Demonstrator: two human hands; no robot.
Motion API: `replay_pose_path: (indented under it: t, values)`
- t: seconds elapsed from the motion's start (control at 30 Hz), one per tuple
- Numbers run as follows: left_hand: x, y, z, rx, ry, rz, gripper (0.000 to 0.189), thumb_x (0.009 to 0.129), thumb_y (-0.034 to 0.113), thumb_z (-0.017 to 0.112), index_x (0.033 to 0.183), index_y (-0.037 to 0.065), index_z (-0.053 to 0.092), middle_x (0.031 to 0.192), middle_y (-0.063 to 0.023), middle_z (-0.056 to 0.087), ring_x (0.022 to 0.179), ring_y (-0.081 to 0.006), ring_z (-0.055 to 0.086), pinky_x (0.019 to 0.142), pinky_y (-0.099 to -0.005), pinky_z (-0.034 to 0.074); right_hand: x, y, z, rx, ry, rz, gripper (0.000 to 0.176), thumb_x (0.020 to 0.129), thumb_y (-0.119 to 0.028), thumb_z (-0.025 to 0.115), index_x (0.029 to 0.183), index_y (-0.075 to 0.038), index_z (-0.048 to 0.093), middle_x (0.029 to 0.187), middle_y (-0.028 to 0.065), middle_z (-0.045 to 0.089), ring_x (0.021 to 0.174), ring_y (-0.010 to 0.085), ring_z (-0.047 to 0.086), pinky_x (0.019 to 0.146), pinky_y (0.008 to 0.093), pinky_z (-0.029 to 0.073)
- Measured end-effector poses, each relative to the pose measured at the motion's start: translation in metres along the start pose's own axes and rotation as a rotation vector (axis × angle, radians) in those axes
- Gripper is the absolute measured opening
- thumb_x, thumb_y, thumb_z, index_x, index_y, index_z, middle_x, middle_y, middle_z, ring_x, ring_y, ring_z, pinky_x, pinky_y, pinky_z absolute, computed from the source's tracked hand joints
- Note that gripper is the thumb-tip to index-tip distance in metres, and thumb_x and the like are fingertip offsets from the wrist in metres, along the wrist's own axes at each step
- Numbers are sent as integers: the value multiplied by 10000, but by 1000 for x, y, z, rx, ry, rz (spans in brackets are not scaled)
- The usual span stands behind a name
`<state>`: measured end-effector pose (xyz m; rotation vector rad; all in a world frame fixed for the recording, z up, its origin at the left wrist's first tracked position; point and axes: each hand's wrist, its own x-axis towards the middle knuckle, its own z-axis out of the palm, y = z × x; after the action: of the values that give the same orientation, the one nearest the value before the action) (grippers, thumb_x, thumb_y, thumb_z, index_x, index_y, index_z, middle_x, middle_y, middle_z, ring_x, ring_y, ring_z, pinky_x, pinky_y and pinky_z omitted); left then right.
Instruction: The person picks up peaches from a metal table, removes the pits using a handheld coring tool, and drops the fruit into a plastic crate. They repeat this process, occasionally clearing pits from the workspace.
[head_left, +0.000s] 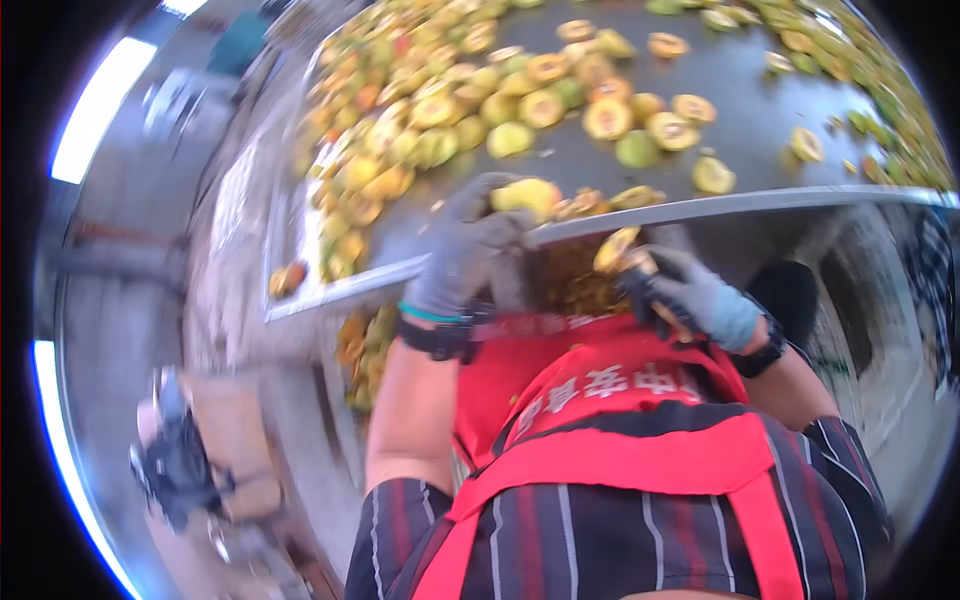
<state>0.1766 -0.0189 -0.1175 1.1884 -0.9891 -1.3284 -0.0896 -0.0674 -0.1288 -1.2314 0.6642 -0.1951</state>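
Note:
My left hand, in a grey glove, is closed around a yellow-green fruit at the metal table's near edge. My right hand, gloved in grey with dark fingertips, grips a tool with a wooden handle, whose form is blurred. A cut fruit half sits at the tool's far end, close to the fingers. Halved and whole fruits lie on the metal table beyond both hands. Below the edge, between my hands, is a mass of brownish fruit pieces.
A metal rim runs along the table's near side. More fruit lies beneath its left corner. At the lower left are a dark bag and a cardboard piece. Patterned cloth shows at the far right.

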Motion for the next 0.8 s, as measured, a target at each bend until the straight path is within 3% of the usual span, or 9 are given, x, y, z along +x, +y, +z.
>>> replay_pose_path:
  t: [0.1,0.17,0.27,0.37,0.47,0.53,0.67,0.73,0.8]
  values:
    - [-48,-10,32,-201,32,-150,395,785,131,608,1156,74,487,969,-78,592,741,-141,605,624,-249,529,15,9,14,164,26,-74,415,920,-405,450,1100,-34,498,712,69,573,494,118,525,427,219,409]
    - [-53,-45,49,-392,50,-12,419,809,152,602,1197,96,453,1005,-68,563,795,-138,589,601,-254,519,19,7,27,167,-7,-77,425,927,-424,422,1075,-33,502,714,71,568,486,127,521,431,224,409]
    - [-59,-63,75,-326,214,119,356,856,144,558,1192,99,450,918,-43,537,719,-126,554,523,-255,470,18,12,50,198,-23,-33,360,937,-372,429,1068,-44,501,728,70,563,480,135,519,415,233,417]
    - [-61,-65,46,-423,133,31,335,867,191,541,1171,80,457,879,-64,554,658,-147,560,546,-272,479,16,25,44,88,105,-14,283,935,-302,453,1066,-57,502,737,57,555,498,126,522,413,236,433]
    - [-58,-67,34,-641,60,33,488,883,401,457,1193,24,457,945,-134,572,665,-205,583,538,-265,464,8,-1,54,-153,29,30,222,920,-246,474,1028,-55,512,725,19,537,527,89,515,421,213,434]
    - [-61,-69,37,-662,-32,46,569,867,501,453,1208,46,466,1069,-168,543,815,-294,590,527,-227,438,8,-2,53,-209,-54,104,228,913,-265,491,963,-45,525,667,7,532,493,87,509,424,225,426]
    - [-61,-60,54,-486,12,71,589,867,524,438,1208,44,467,1073,-124,546,849,-228,591,538,-232,456,18,11,51,-468,-10,18,306,901,-322,519,897,-15,523,590,64,535,436,132,525,431,283,432]
    - [-58,-64,51,-440,157,135,576,875,507,430,1205,35,459,1086,-113,554,818,-196,595,546,-241,477,15,6,53,-414,29,47,314,899,-324,521,902,-10,521,590,72,539,438,139,529,435,289,433]
    - [-61,-64,42,-413,105,101,557,885,489,421,1200,32,460,1087,-120,558,838,-200,596,571,-252,490,16,7,55,-288,54,58,331,893,-319,529,926,10,514,601,109,556,443,163,545,451,307,441]
